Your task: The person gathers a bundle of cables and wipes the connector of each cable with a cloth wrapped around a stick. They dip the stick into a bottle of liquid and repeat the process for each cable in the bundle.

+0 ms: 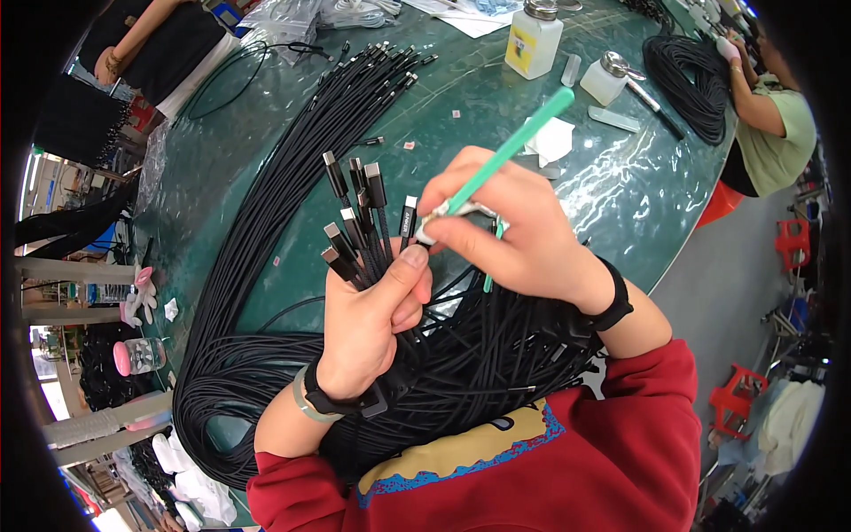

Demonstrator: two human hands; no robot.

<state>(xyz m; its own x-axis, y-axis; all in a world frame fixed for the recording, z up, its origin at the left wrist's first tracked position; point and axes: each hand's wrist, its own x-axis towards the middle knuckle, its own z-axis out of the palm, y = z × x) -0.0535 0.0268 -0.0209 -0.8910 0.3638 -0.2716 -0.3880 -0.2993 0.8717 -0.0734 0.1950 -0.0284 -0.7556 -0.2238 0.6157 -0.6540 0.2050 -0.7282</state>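
My left hand [368, 319] is closed round a small bunch of black cables [374, 188], their plug ends fanned upward with metal tips. One plug [409, 217] with light printing stands apart at the right of the bunch, close to my right fingertips. Between the thumb and fingers of my right hand [519, 226] is a slim green stick [514, 146], slanting up to the right. Its lower end meets something whitish at the fingertips, partly hidden. A large heap of black cables [470, 328] lies under both hands, against my body.
A long bundle of cables [257, 208] curves along the green table [443, 111]. Two bottles with metal tops [534, 40], [606, 78] stand at the back right. A co-worker [771, 115] at the far right handles a cable coil [687, 84]. A pink-lidded jar [142, 356] lies left.
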